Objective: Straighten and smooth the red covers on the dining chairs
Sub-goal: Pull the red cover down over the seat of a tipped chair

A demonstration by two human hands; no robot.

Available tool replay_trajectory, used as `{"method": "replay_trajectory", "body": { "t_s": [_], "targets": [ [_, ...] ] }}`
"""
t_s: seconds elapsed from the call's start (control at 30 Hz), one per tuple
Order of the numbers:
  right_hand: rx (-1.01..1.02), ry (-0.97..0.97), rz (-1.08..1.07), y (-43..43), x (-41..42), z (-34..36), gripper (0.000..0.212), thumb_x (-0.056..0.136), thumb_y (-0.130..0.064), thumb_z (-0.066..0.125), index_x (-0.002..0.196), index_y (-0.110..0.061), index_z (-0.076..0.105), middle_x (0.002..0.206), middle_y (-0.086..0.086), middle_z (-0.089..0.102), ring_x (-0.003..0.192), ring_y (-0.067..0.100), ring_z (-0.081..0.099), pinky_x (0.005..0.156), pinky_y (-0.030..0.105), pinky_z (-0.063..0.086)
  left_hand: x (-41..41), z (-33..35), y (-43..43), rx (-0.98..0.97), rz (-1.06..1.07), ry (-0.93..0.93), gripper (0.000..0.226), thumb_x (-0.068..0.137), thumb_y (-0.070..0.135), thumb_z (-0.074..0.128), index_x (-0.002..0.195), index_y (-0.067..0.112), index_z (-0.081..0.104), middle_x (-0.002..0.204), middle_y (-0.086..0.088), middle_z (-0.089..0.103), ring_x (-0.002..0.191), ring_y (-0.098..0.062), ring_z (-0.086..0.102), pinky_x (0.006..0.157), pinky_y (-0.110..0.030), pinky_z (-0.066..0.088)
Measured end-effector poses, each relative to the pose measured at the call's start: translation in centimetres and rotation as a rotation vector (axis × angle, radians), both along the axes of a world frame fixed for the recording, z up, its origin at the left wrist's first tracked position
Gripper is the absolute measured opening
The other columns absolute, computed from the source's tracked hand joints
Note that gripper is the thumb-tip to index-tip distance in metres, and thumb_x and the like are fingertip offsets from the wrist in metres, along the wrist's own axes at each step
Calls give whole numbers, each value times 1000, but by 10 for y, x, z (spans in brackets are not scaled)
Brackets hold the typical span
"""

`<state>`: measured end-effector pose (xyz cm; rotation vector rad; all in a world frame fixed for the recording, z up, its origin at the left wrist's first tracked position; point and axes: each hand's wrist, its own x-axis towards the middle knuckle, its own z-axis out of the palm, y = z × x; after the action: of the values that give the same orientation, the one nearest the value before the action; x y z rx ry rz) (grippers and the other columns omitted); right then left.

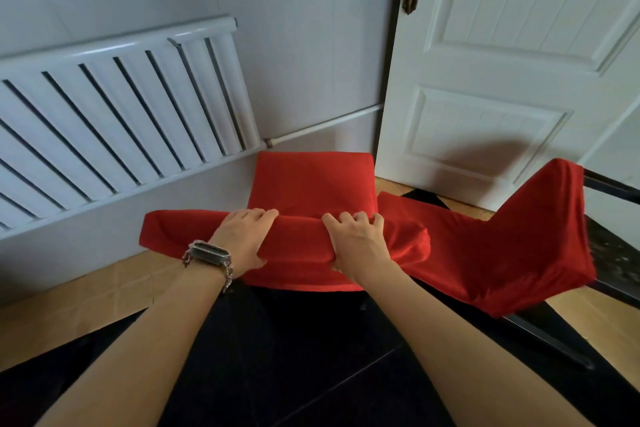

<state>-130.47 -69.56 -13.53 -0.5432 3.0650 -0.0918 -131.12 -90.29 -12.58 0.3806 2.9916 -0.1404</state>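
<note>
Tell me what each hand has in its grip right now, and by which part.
Both the left hand and the right hand grip the nearer chair's red cover along the top edge of the backrest, side by side, fingers curled over it.

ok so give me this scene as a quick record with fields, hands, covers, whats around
left hand: grips the top edge of the near cover, watch on the wrist
right hand: grips the same edge, fingers curled over it
near cover: red, bunched into a roll under both hands
second cover: red, on the chair to the right, creased, no hand on it
radiator: white, on the wall to the left
door: white, behind the chairs to the right
</note>
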Motion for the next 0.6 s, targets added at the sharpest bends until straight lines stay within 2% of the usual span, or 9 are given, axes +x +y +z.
{"method": "replay_trajectory", "body": {
  "t_s": [0.13, 0.23, 0.33, 0.5, 0.6],
  "targets": [
    [-3, -1, 35, 2, -24, 3, 71, 74, -36, 77, 133, -22, 39, 120, 5, 57, 116, 31, 51, 106, 53, 28, -25, 7, -17, -44, 52, 5, 77, 71, 54, 70, 133, 30, 33, 131, 6, 50, 122, -17, 47, 108, -36, 29],
    [-2, -12, 73, 6, -40, 6, 71, 74, -40, 76, 132, -22, 38, 119, 6, 57, 114, 31, 51, 104, 51, 31, -36, 11, -20, -34, 62, 25, 64, 69, 64, 63, 120, 32, 42, 113, 9, 59, 105, -15, 57, 95, -33, 39],
    [0, -4, 163, 14, -49, 5, 73, 75, -45, 73, 134, -22, 37, 116, 6, 57, 110, 30, 52, 100, 47, 35, -38, 10, -20, -35, 42, 68, 58, 68, 66, 61, 113, 33, 46, 101, 11, 61, 93, -14, 59, 86, -29, 42],
    [3, -11, 264, 27, -61, 8, 71, 75, -49, 70, 133, -23, 38, 110, 4, 57, 104, 27, 52, 95, 42, 38, -31, 10, -12, -57, 57, 131, 57, 67, 70, 58, 110, 34, 46, 93, 13, 60, 85, -12, 59, 71, -25, 38],
    [9, -46, 298, 36, -72, 13, 71, 73, -48, 72, 131, -25, 39, 107, 2, 57, 101, 25, 52, 97, 43, 39, -23, 10, -4, -53, 104, 150, 63, 66, 73, 56, 114, 34, 45, 95, 12, 61, 86, -13, 58, 68, -26, 39]
  ]
}}
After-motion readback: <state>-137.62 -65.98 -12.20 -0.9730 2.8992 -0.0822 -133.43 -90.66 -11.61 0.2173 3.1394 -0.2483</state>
